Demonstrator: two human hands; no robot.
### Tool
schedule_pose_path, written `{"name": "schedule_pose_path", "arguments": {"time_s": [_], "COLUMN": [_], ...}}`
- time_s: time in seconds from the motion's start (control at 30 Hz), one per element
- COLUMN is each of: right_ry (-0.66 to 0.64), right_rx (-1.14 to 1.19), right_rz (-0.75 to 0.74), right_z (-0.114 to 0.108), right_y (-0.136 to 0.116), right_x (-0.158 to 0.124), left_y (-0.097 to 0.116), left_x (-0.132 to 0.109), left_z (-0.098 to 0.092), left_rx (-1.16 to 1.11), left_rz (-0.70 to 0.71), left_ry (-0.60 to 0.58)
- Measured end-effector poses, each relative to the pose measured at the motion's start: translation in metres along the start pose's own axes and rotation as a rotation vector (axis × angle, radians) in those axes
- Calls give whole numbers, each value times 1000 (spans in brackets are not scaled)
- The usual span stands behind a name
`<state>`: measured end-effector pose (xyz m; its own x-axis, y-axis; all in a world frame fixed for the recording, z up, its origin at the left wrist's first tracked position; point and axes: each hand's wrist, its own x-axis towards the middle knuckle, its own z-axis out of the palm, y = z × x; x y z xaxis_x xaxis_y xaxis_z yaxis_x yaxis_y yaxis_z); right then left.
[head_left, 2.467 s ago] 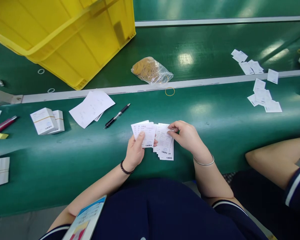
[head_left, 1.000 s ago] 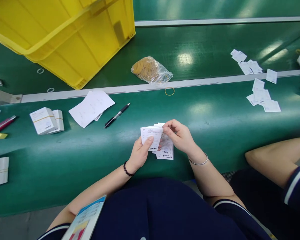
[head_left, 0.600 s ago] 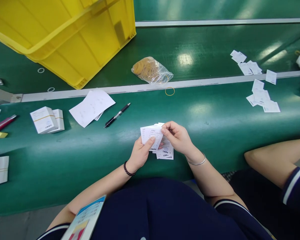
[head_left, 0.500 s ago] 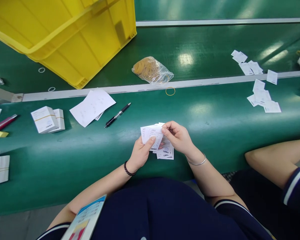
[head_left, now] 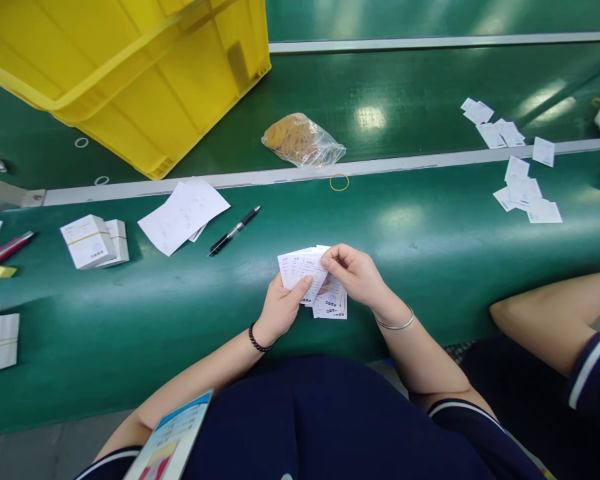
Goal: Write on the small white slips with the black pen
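Across the long green work surface (head_left: 405,200) from us lies a crumpled clear plastic bag of tan rubber bands (head_left: 297,140). To the left of this bag stands a large yellow plastic crate (head_left: 195,100), and just on our side of the bag lies 1 thin yellow rubber ring (head_left: 339,190). Left of the bag and nearer to us we see a slim black pen with a clear section (head_left: 235,231), overlapping white paper sheets (head_left: 183,213), and 2 thick white card bundles strapped with tan bands (head_left: 87,241). Well to the bag's right are loose white printed cards (head_left: 524,192), and nearer to us on that side, a co-worker's bent bare arm (head_left: 545,307).

Nearer to us than the bag, almost straight down from it, our left hand (head_left: 280,307) grips a fan of small white rectangular paper cards (head_left: 297,270), its thumb pressed across the front. Our right hand (head_left: 353,273) pinches the fan's upper right corner between thumb and forefinger. Behind the fan shows a loose pile of similar white cards (head_left: 333,308); the fan and our right fingers hide much of it.

The fan's cards overlap at slight angles, printed in fine lines too small to read. The pile's edges are uneven, with dark marks in rows near the bottom.
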<state>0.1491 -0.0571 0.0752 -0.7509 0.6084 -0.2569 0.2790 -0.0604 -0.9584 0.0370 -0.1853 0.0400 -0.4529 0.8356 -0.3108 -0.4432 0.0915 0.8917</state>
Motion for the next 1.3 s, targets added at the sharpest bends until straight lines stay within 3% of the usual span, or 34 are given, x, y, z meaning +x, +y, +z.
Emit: {"name": "schedule_pose_path", "arguments": {"time_s": [0.23,0.47,0.63,0.73,0.97,1.1,1.3], "right_ry": [-11,78,10,-22,162,243,88], "right_rx": [17,-317,-285,-419,-761,-590,-136], "right_rz": [-46,-190,-119,-35,-70,-226,-202], "right_z": [0,-3,-22,-33,-31,-22,1], "right_y": [1,0,-1,-1,6,4,-2], "right_x": [0,0,-2,-1,5,3,-2], "left_y": [-3,4,22,30,24,14,2], "left_x": [2,2,11,18,14,9,0], "left_z": [-2,3,-2,-8,-6,-3,-4], "left_rx": [-6,-125,-166,-162,-148,-114,27], "left_rz": [32,38,160,204,140,61,17], "left_ry": [47,83,247,308,240,140,27]}}
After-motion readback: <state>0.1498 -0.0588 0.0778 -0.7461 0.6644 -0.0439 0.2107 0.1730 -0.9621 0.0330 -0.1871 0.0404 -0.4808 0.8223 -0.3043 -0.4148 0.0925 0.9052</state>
